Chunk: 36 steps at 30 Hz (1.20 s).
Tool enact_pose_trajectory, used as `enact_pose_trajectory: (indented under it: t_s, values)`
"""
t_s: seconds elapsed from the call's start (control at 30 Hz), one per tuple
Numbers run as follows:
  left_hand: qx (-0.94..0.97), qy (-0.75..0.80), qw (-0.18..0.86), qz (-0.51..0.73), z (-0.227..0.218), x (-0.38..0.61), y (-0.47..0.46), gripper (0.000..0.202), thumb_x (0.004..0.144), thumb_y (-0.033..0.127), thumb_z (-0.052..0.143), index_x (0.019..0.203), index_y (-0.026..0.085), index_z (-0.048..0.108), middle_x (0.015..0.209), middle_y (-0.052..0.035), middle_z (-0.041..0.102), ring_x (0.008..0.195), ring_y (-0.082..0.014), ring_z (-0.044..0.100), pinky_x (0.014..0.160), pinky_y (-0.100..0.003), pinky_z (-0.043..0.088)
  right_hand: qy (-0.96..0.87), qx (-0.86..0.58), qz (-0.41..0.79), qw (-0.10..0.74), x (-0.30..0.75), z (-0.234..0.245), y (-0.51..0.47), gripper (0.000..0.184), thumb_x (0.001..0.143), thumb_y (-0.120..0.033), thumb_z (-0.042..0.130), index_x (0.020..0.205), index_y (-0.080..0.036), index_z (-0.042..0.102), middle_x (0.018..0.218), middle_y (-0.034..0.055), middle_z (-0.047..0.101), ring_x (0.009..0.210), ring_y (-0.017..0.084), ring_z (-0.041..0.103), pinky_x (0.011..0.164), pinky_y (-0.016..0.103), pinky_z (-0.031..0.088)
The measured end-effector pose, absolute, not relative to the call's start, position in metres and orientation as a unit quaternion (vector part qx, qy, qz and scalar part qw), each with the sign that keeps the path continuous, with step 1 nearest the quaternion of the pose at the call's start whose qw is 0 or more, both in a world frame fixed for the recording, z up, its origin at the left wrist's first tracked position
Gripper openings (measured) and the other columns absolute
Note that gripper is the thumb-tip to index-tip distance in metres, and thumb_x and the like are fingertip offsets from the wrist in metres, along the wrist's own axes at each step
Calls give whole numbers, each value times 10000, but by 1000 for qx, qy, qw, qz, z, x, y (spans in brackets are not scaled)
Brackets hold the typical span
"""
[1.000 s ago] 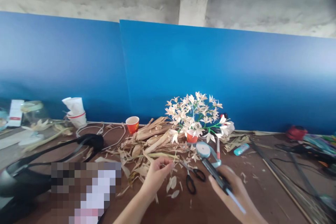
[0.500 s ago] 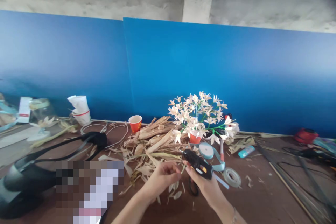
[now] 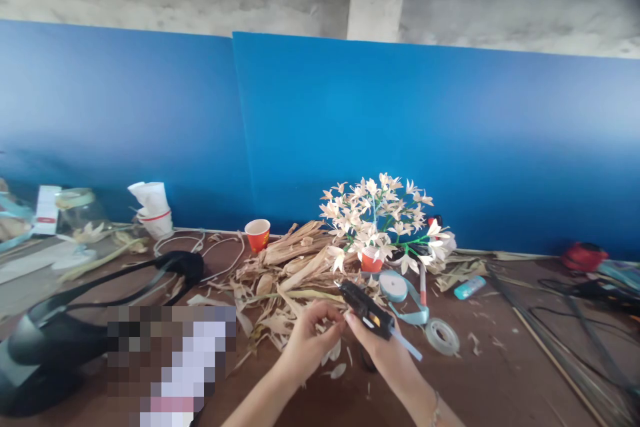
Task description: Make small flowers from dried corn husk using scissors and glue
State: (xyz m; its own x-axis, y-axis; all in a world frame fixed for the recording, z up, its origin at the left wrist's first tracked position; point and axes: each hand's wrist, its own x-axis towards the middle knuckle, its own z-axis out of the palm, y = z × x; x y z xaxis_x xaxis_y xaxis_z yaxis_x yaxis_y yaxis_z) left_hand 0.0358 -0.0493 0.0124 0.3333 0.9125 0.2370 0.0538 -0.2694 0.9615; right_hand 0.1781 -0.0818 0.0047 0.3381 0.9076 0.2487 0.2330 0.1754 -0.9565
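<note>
Pointing forward and to the left, a black glue gun (image 3: 367, 310) with a yellow patch, a pale label and a metallic tip is held above the surface (image 3: 480, 380), just in front of the dried husks (image 3: 300, 260). A whitish stick (image 3: 409, 345) juts from its rear. The right hand (image 3: 387, 350) has its grip wrapped around the gun, thumb towards the left hand (image 3: 315, 340). That one is curled, thumb and forefinger nearly together; whether its grip pinches anything, I cannot tell. Both forearms angle inward from the lower edge. Counted: one gun, one lone red cup (image 3: 257, 235), a second red cup (image 3: 371, 261) beneath cream flowers (image 3: 350, 218) too crowded to number, one ribbon roll (image 3: 393, 285), one tape roll (image 3: 454, 340).
</note>
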Motion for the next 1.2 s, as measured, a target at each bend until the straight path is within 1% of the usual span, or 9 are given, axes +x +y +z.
enact_pose_trajectory:
  t_s: [0.1,0.23,0.3,0.47,0.57,0.73,0.83,1.0,1.2]
  values:
    - [664,364,478,445,13,35,-50,180,708,315,619,629,155,603,703,-31,581,716,-165,506,713,-263,383,-511,-559,338,559,178,14,-84,282,685,-371,636,889,-176,642,907,72,675,895,241,611,847,369,468]
    - [643,349,544,411,10,34,-49,224,724,361,593,643,152,594,643,-12,573,617,-139,492,608,-239,379,-532,-527,406,524,181,28,-87,243,700,-405,624,804,-188,659,864,62,690,859,232,627,822,352,480]
    - [646,356,537,409,10,34,-50,217,730,352,587,647,151,592,631,-9,565,607,-136,492,601,-239,380,-515,-535,404,533,182,31,-88,260,669,-424,649,777,-187,655,837,59,691,834,234,632,799,347,489]
    - [698,370,411,456,17,34,-53,113,729,235,583,647,160,606,713,-37,603,729,-173,538,715,-271,404,-489,-565,350,565,182,29,-85,304,618,-467,676,716,-181,646,768,47,686,775,229,633,746,338,502]
    - [732,358,329,478,18,34,-55,93,741,175,558,666,176,613,719,-38,625,751,-183,542,718,-286,404,-512,-549,319,579,180,28,-84,294,633,-466,665,699,-180,642,731,42,680,736,216,631,723,323,505]
    - [777,354,226,469,18,33,-58,98,749,145,548,696,190,617,682,-28,624,725,-186,530,702,-303,388,-473,-545,297,625,176,30,-83,326,580,-472,695,709,-179,637,739,61,681,724,226,635,718,331,515]
    - [773,350,240,471,20,33,-59,111,751,132,541,694,188,618,670,-24,616,720,-182,532,701,-297,395,-506,-539,306,600,177,30,-84,261,614,-428,684,690,-181,646,721,49,680,712,216,631,712,324,513]
    - [749,352,304,472,20,35,-58,113,744,134,544,694,179,635,705,-37,616,735,-182,548,696,-283,415,-556,-518,317,567,182,21,-84,165,704,-348,633,772,-200,660,784,43,697,756,211,635,722,327,510]
    - [744,379,298,462,16,35,-57,93,752,182,558,723,176,645,703,-37,598,713,-178,550,683,-287,413,-529,-551,265,589,178,12,-81,201,659,-381,665,735,-196,641,759,48,694,747,215,645,720,336,525]
